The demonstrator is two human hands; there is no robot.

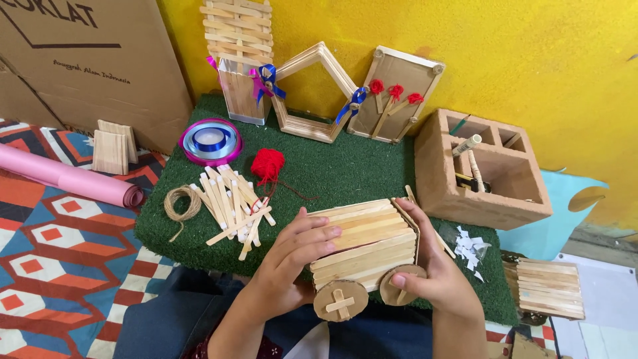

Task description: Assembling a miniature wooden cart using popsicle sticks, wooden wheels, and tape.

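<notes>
Brown organizer box (444,174) — pens (473,158) inside.

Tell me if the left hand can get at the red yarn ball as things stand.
Probably yes. The red yarn ball lies in the open on the green mat, just beyond the left hand, with nothing between them. But that hand rests on the stick cart, so it must let go first.

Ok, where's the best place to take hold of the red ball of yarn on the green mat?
Take the red ball of yarn across its round body, coming straight down from above. It sits free on the green turf mat, with the pile of pale wooden craft sticks close on its left, so a top-down grip avoids them. Mind the loose strand trailing to its right.
</notes>
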